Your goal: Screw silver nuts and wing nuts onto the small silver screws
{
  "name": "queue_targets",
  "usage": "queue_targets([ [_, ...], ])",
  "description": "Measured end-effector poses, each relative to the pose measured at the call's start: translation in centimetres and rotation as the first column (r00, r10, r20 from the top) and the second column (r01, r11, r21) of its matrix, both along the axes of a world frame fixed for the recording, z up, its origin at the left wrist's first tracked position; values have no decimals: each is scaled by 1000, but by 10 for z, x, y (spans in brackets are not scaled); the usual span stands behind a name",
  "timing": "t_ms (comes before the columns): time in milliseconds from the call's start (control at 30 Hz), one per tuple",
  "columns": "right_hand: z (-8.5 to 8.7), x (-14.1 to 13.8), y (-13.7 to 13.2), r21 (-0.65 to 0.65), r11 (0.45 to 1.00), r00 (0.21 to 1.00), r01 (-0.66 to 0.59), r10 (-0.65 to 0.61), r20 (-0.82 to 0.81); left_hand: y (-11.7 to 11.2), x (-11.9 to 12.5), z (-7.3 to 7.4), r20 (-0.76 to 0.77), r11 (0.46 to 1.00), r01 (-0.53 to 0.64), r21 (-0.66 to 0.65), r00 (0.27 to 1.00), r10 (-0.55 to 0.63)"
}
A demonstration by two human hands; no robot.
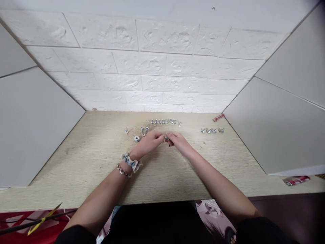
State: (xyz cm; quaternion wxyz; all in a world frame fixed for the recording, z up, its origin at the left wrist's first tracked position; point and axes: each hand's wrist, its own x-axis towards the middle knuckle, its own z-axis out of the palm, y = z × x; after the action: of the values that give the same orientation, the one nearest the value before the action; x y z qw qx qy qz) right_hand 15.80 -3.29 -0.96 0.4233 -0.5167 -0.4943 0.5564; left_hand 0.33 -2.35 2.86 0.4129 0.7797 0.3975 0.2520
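My left hand (pixel 151 141) and my right hand (pixel 179 142) meet over the middle of the table, fingertips pinched. Between them is a small silver bolt (pixel 166 138), mostly covered by the fingers, so whether anything is threaded on it cannot be made out. Just left of my left hand sit a stack of washers (pixel 137 139) and several nuts (pixel 146 129). Behind both hands runs a row of silver bolts (pixel 164 121), with one more bolt (pixel 180 124) at its right end. Another single bolt (pixel 126 131) lies farther left.
Several bolts with wide washers on them (pixel 209 130) form a row at the right. A small red cylinder (pixel 218 117) lies in the back right corner, another (pixel 297 180) near the front right. Grey panels flank the wooden table (pixel 88 152); a white brick-patterned wall (pixel 152 81) stands behind.
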Motion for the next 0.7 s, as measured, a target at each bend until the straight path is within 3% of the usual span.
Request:
queue_targets([
  [133, 2, 0, 0, 10, 999, 999, -34, 34, 12, 4, 0, -4, -115, 997, -61, 56, 991, 67],
  [300, 7, -5, -2, 113, 994, 999, 9, -3, -51, 10, -1, -10, -128, 993, -104, 47, 986, 110],
  [700, 2, -5, -6, 340, 938, 996, 73, -86, 23, 10, 1, -11, 114, 964, -169, -207, 974, 195],
])
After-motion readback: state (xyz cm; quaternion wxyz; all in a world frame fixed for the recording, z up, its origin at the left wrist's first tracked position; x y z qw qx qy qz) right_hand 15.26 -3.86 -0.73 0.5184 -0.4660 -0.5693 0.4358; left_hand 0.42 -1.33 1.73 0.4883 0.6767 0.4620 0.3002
